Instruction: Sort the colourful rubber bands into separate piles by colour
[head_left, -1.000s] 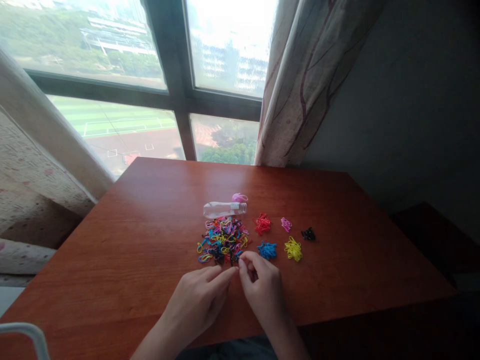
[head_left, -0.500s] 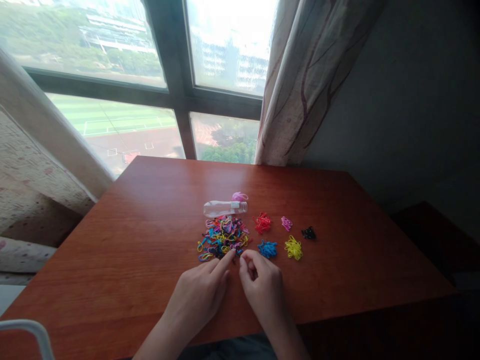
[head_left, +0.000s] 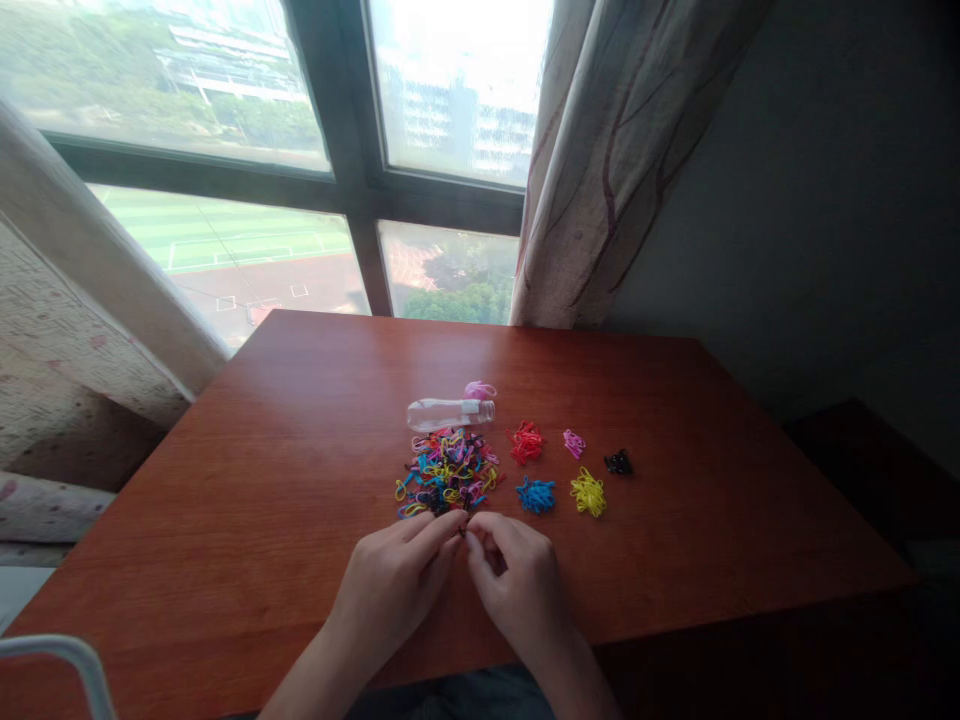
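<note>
Where a small dark band (head_left: 463,531) sits at the 6 o'clock edge of the mixed pile (head_left: 448,470), the left hand (head_left: 397,590) and right hand (head_left: 517,585), apart a moment ago, now pinch it together, so one band looks singled out. Colour clusters (head_left: 535,494) lie at the pile's 3 o'clock.

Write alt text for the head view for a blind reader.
The left hand and right hand meet fingertip to fingertip at the near edge of a mixed pile of coloured bands on a wooden table. To its right lie five small single-colour piles; behind it, a clear bottle on its side.
</note>
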